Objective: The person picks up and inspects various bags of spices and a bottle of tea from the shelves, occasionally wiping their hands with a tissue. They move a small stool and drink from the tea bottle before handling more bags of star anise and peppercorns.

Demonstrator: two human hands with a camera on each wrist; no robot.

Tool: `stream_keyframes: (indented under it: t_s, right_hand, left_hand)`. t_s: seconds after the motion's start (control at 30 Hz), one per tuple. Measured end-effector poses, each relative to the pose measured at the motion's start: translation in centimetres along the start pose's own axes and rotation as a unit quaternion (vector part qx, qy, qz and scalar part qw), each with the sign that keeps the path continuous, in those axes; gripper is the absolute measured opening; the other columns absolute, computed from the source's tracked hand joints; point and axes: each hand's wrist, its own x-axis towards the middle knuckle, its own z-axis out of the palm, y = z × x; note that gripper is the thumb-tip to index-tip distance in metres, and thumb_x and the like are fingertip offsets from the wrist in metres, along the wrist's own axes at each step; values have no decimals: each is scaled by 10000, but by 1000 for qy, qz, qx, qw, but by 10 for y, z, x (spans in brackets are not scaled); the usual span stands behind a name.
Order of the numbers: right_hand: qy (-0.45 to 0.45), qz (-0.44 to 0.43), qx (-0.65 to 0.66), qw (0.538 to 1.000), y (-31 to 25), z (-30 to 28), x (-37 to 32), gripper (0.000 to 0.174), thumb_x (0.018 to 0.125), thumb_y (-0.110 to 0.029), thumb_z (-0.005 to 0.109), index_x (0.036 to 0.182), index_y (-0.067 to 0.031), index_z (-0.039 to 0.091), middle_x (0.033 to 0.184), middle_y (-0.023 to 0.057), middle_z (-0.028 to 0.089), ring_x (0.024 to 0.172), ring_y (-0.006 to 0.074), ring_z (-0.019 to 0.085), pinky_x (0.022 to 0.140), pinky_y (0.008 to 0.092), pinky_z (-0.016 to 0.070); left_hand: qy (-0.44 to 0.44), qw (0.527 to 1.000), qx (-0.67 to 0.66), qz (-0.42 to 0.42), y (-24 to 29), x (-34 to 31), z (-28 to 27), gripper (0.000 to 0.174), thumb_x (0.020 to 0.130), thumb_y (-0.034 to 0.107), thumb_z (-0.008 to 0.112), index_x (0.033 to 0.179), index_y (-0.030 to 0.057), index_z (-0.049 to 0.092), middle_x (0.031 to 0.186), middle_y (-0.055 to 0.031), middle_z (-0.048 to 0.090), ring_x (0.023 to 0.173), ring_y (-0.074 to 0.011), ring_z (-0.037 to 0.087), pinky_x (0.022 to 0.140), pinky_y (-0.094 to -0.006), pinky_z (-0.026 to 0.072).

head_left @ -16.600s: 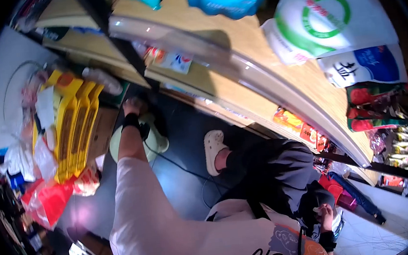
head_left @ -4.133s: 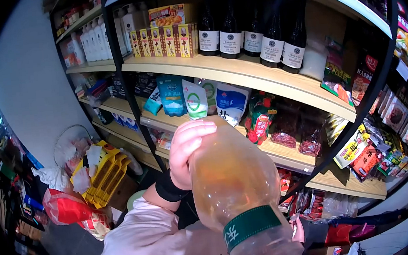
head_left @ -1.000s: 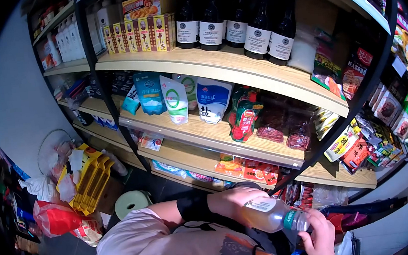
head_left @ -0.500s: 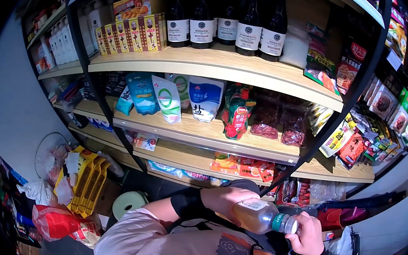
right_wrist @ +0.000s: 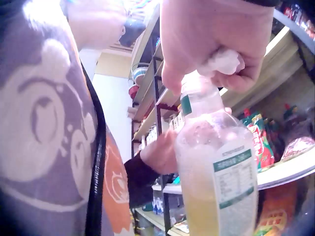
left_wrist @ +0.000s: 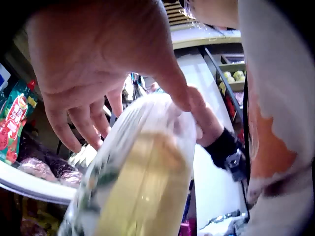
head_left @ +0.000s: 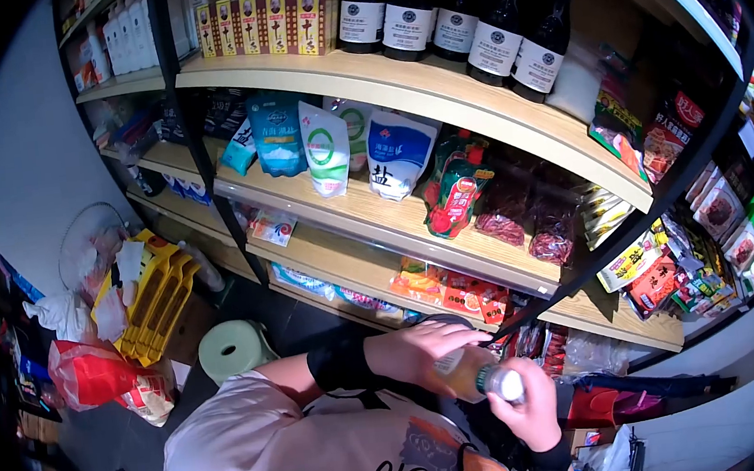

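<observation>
A clear plastic drink bottle [head_left: 459, 375] with pale yellow liquid and a green neck band is between my hands, in front of my lap. My right hand [head_left: 531, 402] grips it at the neck and cap end. In the right wrist view, a crumpled white scrap [right_wrist: 226, 62] pokes out between that hand's curled fingers. My left hand [head_left: 411, 350] is over the bottle's lower part, fingers stretched out. Seen from the left wrist, its fingers [left_wrist: 84, 125] are spread apart and its thumb overlaps the bottle's outline. The bottle's far side is hidden.
A shelf [head_left: 371, 177] ahead carries salt bags [head_left: 401, 153], ketchup pouches [head_left: 455, 196] and dark bottles [head_left: 407, 24]. A green stool [head_left: 232, 349] stands on the floor at left, near yellow trays [head_left: 156, 298] and a red bag [head_left: 91, 372]. Hanging packets [head_left: 738, 219] are at right.
The bottle, earlier raised near the head camera, is low between both hands. In the last second it shifted left and its cap end turned toward the camera; the left hand's fingers straightened off it.
</observation>
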Motion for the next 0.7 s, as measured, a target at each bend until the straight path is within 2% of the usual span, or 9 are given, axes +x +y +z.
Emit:
stream_keyframes:
  t_s: [0.13,0.17,0.3,0.4,0.47,0.53,0.6,0.63,0.7]
  right_hand:
    - [-77,-31,-71,994,-11,24,24,383,702,-251,755,983,-69,570,783,113,573,639,298,608,550,364,486]
    - [-76,-35,-73,994,-11,26,27,384,708,-250,750,992,-66,569,786,110,572,637,299,605,548,365,485]
    - [-74,-38,-46,995,-20,29,42,395,731,-236,735,1037,-57,561,831,118,587,689,307,612,586,363,494]
    - [-40,-46,15,998,-25,36,53,402,744,-209,723,1067,-45,551,893,143,601,773,317,619,659,362,500]
    - [-40,-8,48,998,-25,47,56,440,744,-168,718,1112,-11,536,991,184,589,922,323,594,786,358,477]
    - [-39,-9,47,998,-24,59,67,460,772,-103,690,1185,-13,508,1081,170,568,965,271,577,813,334,470]
    - [-40,81,164,982,-36,71,77,492,803,-28,643,1262,-25,465,1175,136,533,955,197,554,808,303,471]
    - [-66,87,137,985,-35,70,78,528,822,16,610,1314,-41,427,1224,104,500,945,156,528,804,277,470]
    - [-58,90,151,983,-34,73,77,515,831,24,585,1316,-55,430,1136,68,518,844,112,512,732,234,451]
  left_hand:
    - [37,997,56,42,16,-2,-12,681,735,479,684,1237,63,485,1184,-98,514,1141,-269,473,948,-400,360]
    - [61,994,74,46,19,-3,-17,592,769,487,648,1160,58,531,1152,-91,525,1103,-263,491,922,-390,369]
    - [62,995,68,41,-1,-13,-18,605,747,511,666,1094,31,542,1100,-104,551,1055,-286,518,903,-390,384]
    - [121,990,59,40,-1,-18,-21,626,732,531,672,1061,13,549,1092,-123,556,1043,-297,526,883,-393,400]
    - [108,993,27,32,-11,-19,-27,561,727,514,667,950,7,575,921,-146,573,873,-319,560,766,-394,432]
    - [174,983,52,40,-16,-27,-33,502,724,471,687,929,24,585,842,-139,558,801,-323,551,706,-385,427]
    - [201,977,60,-30,-29,-40,-39,432,719,412,715,917,46,602,836,-138,561,782,-310,551,679,-374,417]
    - [234,970,40,-55,-29,-49,-50,416,721,389,724,934,50,612,864,-134,577,804,-295,562,703,-367,425]
    - [297,947,13,-122,-37,-72,-65,414,724,355,743,973,47,621,926,-121,606,860,-259,581,765,-352,437]
